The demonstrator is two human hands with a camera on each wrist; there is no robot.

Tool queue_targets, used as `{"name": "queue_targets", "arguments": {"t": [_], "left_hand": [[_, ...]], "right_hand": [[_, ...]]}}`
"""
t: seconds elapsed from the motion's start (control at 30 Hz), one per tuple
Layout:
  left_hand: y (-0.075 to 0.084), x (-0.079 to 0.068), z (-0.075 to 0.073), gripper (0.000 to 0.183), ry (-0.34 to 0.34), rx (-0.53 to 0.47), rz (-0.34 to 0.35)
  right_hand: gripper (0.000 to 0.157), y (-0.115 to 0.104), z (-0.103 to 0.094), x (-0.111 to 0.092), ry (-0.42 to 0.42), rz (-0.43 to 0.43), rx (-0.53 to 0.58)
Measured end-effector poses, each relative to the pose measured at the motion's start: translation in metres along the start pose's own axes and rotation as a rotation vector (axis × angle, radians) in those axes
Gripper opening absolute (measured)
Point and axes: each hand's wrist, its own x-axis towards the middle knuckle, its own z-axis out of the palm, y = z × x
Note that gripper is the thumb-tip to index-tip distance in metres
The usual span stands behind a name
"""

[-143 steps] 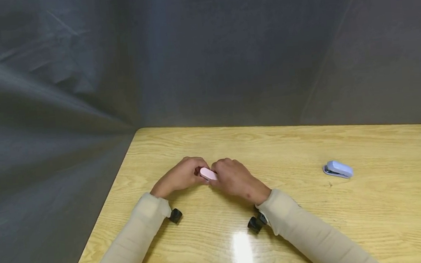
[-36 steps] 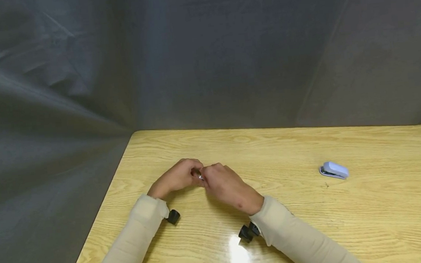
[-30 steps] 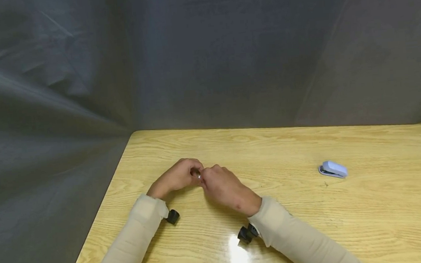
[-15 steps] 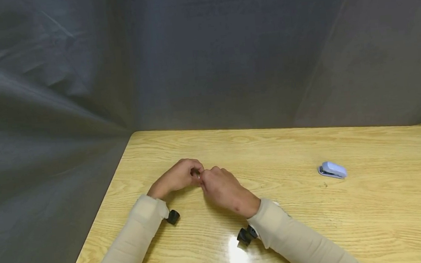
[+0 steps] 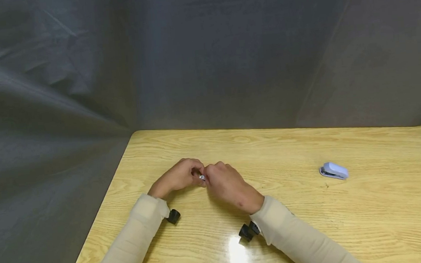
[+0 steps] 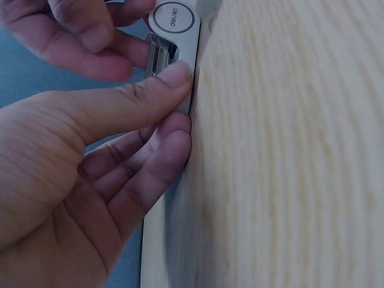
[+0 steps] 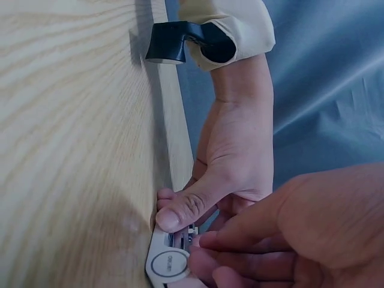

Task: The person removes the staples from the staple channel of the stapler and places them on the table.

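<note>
Left hand pinches a pale stapler; right hand, fingers curled, grips it too; ringed logo, metal channel exposed.

The held stapler is pale, the loose stapler lavender.

Your head camera looks forward and down from above, far enough back to take in both hands, the table and the dark cloth behind it. Your left wrist camera sits close beside your left hand, its view turned sideways, table at right. Your right wrist camera, also close and sideways, table at left, looks past your right hand toward the left wrist camera. Both close views share the stapler.
</note>
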Motion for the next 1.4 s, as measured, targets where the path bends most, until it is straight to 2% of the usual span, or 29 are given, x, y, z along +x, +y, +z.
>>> {"name": "queue_targets", "arguments": {"t": [0.17,0.37,0.57,0.7,0.93,1.17,1.4], "left_hand": [[0.001,0.001,0.000,0.015,0.008,0.022,0.022],[0.000,0.001,0.000,0.015,0.003,0.009,0.002],[-0.001,0.000,0.000,0.015,-0.003,-0.017,-0.022],[0.000,-0.002,-0.001,0.015,-0.002,-0.008,-0.010],[0.000,-0.001,-0.001,0.016,0.002,0.039,0.017],[-0.002,-0.001,-0.001,0.017,0.003,0.041,0.018],[-0.002,-0.002,-0.001,0.017,0.006,0.051,0.028]], "right_hand": [[0.047,0.001,0.001,0.002,-0.012,0.003,-0.014],[0.047,0.001,0.002,0.003,-0.018,0.008,0.001],[0.042,0.004,0.004,0.003,0.031,-0.011,0.048],[0.039,0.006,0.006,0.005,0.066,-0.040,0.076],[0.043,0.008,0.008,0.009,0.051,-0.044,0.090],[0.044,0.008,0.009,0.010,0.060,-0.060,0.069],[0.034,0.008,0.004,0.007,0.104,-0.086,0.112]]}}
